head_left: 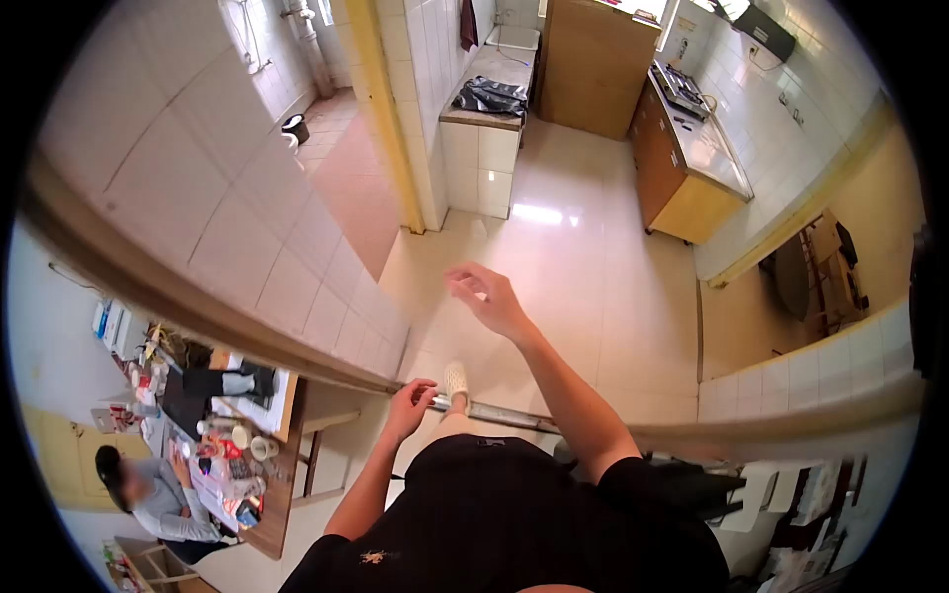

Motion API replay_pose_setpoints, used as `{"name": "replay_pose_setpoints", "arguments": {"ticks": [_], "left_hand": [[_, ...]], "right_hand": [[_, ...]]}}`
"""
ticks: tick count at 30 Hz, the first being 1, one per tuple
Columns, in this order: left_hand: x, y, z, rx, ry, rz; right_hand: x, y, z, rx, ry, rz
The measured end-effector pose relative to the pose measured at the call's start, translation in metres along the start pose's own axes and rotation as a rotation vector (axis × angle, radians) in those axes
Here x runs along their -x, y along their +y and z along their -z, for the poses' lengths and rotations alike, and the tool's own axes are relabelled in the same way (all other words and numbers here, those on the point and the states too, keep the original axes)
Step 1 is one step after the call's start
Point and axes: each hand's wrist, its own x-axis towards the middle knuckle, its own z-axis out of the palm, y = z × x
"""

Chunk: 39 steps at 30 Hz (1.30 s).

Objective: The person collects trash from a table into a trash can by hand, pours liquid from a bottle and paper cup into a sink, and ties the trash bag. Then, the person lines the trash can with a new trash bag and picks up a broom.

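Observation:
My right hand (486, 299) is raised over the tiled floor (603, 296), its fingers curved and apart with nothing between them. Lower and to the left, my left hand (410, 405) hangs beside the doorway edge, with fingers loosely bent and apart, holding nothing visible. One foot in a light perforated shoe (456, 380) shows between the two hands, at the door sill (509, 416). Neither hand touches any object.
A tiled counter (477, 168) with a black bag (491, 96) stands ahead; a wooden cabinet (660, 148) with a gas stove (682, 89) is at right. At lower left, a person (163, 499) sits by a cluttered table (280, 494).

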Motion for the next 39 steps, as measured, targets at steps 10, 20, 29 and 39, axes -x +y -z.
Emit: {"name": "replay_pose_setpoints", "arguments": {"ticks": [10,20,29,39], "left_hand": [[-0.399,0.067,0.033,-0.125,-0.091,-0.074],[-0.740,0.172,-0.034,-0.183,-0.025,-0.112],[-0.989,0.191,-0.101,-0.294,0.213,-0.085],[-1.346,0.182,-0.054,-0.414,0.540,-0.189]], "right_hand": [[-0.042,0.218,0.193,-0.113,0.373,-0.578],[-0.209,0.394,0.378,-0.135,0.561,-0.671],[-0.569,0.393,0.577,-0.009,0.272,-0.350],[-0.661,0.477,0.683,0.093,0.338,-0.667]]}}
